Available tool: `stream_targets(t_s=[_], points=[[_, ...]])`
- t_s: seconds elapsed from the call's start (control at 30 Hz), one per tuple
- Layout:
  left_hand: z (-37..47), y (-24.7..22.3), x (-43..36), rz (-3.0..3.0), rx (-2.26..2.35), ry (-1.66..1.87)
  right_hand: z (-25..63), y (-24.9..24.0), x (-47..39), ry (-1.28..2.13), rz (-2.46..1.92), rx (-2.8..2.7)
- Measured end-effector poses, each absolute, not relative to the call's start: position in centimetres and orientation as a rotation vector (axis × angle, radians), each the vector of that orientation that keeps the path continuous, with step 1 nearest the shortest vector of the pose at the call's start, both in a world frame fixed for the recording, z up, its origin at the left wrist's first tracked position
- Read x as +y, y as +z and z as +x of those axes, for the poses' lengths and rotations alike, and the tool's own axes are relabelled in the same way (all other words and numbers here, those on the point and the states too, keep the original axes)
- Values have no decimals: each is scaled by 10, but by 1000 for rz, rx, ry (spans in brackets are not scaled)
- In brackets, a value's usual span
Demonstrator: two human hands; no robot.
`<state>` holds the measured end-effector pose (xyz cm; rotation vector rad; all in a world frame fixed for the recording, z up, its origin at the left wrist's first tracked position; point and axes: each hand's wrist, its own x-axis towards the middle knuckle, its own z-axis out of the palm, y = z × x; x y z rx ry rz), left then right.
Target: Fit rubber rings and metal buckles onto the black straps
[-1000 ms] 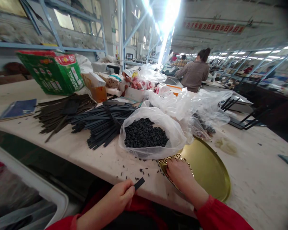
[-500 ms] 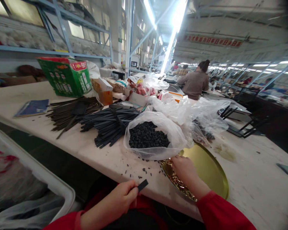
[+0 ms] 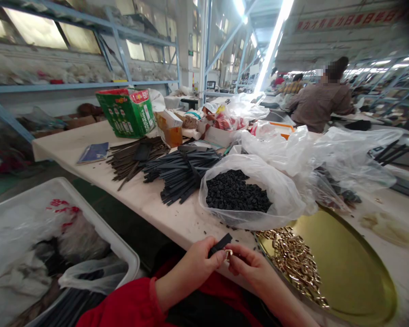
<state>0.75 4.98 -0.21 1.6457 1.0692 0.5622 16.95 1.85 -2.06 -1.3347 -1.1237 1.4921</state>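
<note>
My left hand (image 3: 204,259) is closed around a flat black strap (image 3: 221,244), whose end sticks out past the fingers. Pinched between the fingertips of my right hand (image 3: 247,263) is a small gold buckle (image 3: 228,254), right beside my left thumb. Both hands meet in front of the table edge. To the right, a round gold tray (image 3: 357,268) carries a heap of gold buckles (image 3: 298,259) along its left side. Behind the hands stands an open clear plastic bag (image 3: 279,200) of small black pieces (image 3: 236,190).
Bundles of black straps (image 3: 180,170) and brown straps (image 3: 132,156) lie on the table (image 3: 157,218). Farther back are a green box (image 3: 126,116) and a blue booklet (image 3: 93,153). A white bin (image 3: 132,254) stands at lower left. Another person (image 3: 322,106) sits beyond the table.
My right hand has left the tray with a gold buckle and come to my left hand. The strap has risen slightly. The head view has turned left.
</note>
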Motion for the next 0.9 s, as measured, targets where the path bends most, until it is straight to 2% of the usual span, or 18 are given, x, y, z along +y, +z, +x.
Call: stream_targets(t_s=[0.23,0.4,0.5,0.67,0.9], points=[[10,-5,55,1768,1162,405,173,-21,21,1305,-1333,-1416],[18,3,56,1894,1341,381,167,-37,21,1293,-1397,-1108],[23,6,55,2042,1365,288,157,-42,20,1512,-1195,-906],[22,6,53,2038,1129,314,148,-37,16,1797,-943,-500],[0,5,52,1885,1242,341,156,-40,17,1641,-1030,-152]])
